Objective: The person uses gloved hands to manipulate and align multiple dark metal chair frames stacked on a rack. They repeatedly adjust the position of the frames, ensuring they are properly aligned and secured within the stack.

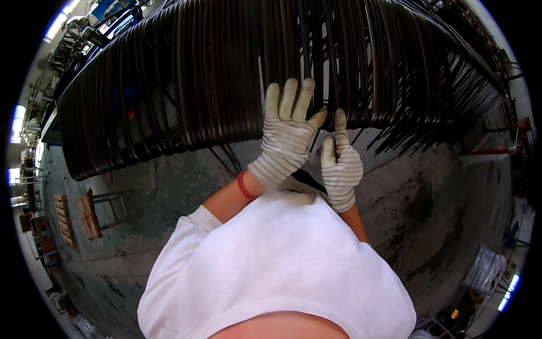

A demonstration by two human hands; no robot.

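Observation:
A long row of dark, bent metal rods [220,73] hangs side by side in front of me, their rounded bends facing my body. My left hand [285,133], in a striped off-white work glove, lies against the rods with its fingers stretched upward and its thumb pointing right. Close beside it, my right hand [341,166] wears a matching glove. Its index finger points up along the rods' near edge, and its thumb stands apart from it. The other right fingers are curled and partly hidden, and I cannot make out anything held in them.
Loose rod ends [403,138] stick out below the row at right. On the floor at left are a wooden pallet [63,219] and a brown panel [89,214] by a metal stand. A plastic-wrapped bundle [484,268] is at lower right.

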